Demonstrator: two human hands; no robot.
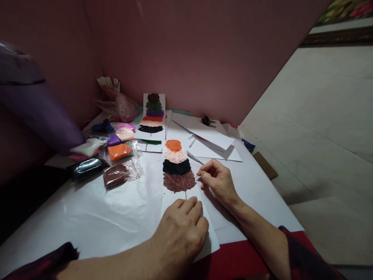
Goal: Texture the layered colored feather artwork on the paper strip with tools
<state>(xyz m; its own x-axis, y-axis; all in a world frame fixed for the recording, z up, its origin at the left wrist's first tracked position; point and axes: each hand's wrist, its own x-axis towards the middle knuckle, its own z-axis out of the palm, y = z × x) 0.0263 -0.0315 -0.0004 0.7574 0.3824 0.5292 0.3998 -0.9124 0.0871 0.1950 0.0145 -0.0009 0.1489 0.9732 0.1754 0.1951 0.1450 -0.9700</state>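
A white card (pixel 189 217) lies in front of me with a clay feather (pixel 178 166) built in bands: orange, pale peach, black and brown. My right hand (pixel 217 181) is closed in a pinch on a thin metal sculpting tool (pixel 194 158), right beside the brown band's right edge. My left hand (pixel 182 229) rests knuckles up on the card's lower end, fingers curled, pressing the card down. A second card (pixel 153 114) with a similar banded clay piece leans against the pink wall behind.
Bags of coloured clay (pixel 118 163) in brown, orange, pink, purple and black lie at the left. White paper sheets (pixel 210 140) and keys (pixel 207 121) sit behind. A purple object (pixel 35 105) looms at far left. Bare floor (pixel 320 128) lies to the right.
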